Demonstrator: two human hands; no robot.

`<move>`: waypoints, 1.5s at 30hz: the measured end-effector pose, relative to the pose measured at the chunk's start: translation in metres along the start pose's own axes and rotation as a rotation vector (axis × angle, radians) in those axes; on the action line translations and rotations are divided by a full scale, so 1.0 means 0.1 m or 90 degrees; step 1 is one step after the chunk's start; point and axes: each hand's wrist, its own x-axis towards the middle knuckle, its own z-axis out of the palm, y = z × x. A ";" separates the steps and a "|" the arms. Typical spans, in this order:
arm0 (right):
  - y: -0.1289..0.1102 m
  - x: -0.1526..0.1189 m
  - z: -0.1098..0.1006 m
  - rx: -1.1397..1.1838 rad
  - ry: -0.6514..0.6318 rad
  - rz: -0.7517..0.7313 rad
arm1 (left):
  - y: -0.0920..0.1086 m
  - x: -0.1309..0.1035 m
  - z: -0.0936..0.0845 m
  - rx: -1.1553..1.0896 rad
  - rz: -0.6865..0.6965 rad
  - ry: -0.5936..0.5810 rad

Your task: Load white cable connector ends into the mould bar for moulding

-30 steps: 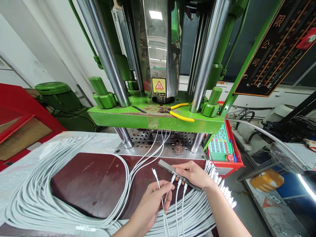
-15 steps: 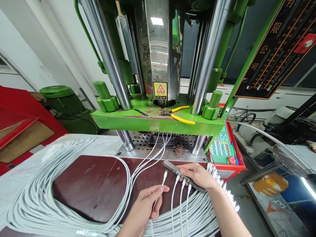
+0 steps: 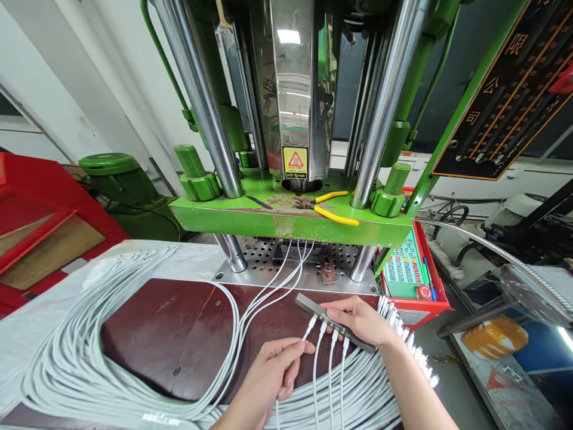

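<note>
1. A grey metal bar [image 3: 333, 323] is held low in the middle of the view, over the dark red worktop [image 3: 179, 334], slanting from upper left to lower right.
2. Four white cable ends [image 3: 327, 337] sit side by side along the bar's near edge, their cords trailing down toward the person.
3. The right hand [image 3: 360, 319] is clenched around the bar, thumb on its upper face and fingers underneath.
4. The left hand [image 3: 273, 373] pinches the leftmost white cable [image 3: 310, 327] between thumb and forefinger, with the plug tip at or just beside the bar; actual contact cannot be told.
5. A thick bundle of white cables [image 3: 89, 364] loops across the left of the worktop and passes under both forearms, its loose plugs [image 3: 409, 349] fanned out just right of the right wrist.
6. Several more white cables [image 3: 286, 269] run from the worktop up under the green press [image 3: 286, 218].
7. Yellow-handled pliers [image 3: 329, 206] lie on the press's green platen between the steel columns [image 3: 201, 101].
8. A red control box [image 3: 409, 272] with a keypad stands to the right of the press.
</note>
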 end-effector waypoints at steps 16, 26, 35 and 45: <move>0.04 0.05 0.06 -0.072 -0.012 -0.030 | 0.02 0.09 0.04 0.035 -0.003 -0.004; 0.01 0.04 0.45 -0.588 0.160 -0.059 | 0.71 0.46 -0.28 0.708 0.402 0.261; 0.11 0.12 0.64 -0.739 0.202 -0.086 | 0.76 1.08 -0.29 0.614 0.245 0.251; 0.10 0.13 0.68 -0.703 0.198 -0.087 | 0.90 1.34 -0.10 0.105 0.013 -0.102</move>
